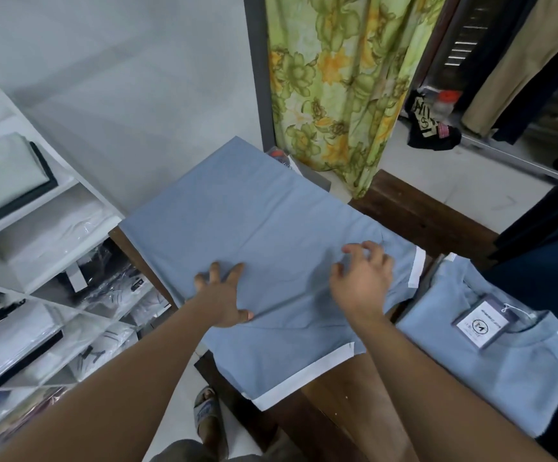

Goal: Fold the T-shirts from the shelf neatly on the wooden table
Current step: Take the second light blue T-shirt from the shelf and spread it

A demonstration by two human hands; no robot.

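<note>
1. Blue T-shirt (pixel 271 235) lies spread on the dark wooden desk (pixel 421 215), body running away from the person, far end overhanging the desk edge. No fold made in it yet, by the look of it.
2. Left hand (pixel 224 295): fingers splayed and flat, palm down on the cloth near its left edge. It grips nothing. Likely an anchor, pinning the fabric so it does not slide while the other side is worked.
3. Right hand (pixel 361 281): over the shirt, towards the white-trimmed sleeve (pixel 417 265). Fingers loosely bent, nothing between them. Cannot tell whether the tips touch the cloth. Reads as smoothing, or as a reach for the sleeve side.
4. The second white band (pixel 304 378) lies flat at the near edge, partly off the desk.
5. A folded T-shirt (pixel 504 378) of the same blue sits at the right of the desk, collar up, card tag (pixel 481 323) on top. It is parked just beside the working space, which keeps it out of the way.
6. White shelf (pixel 54 228) stands at left, holding folded and bagged garments within arm's reach.
7. Judgement: early in this shirt. The next move probably needs the sleeve side brought inward over a flat body.
</note>
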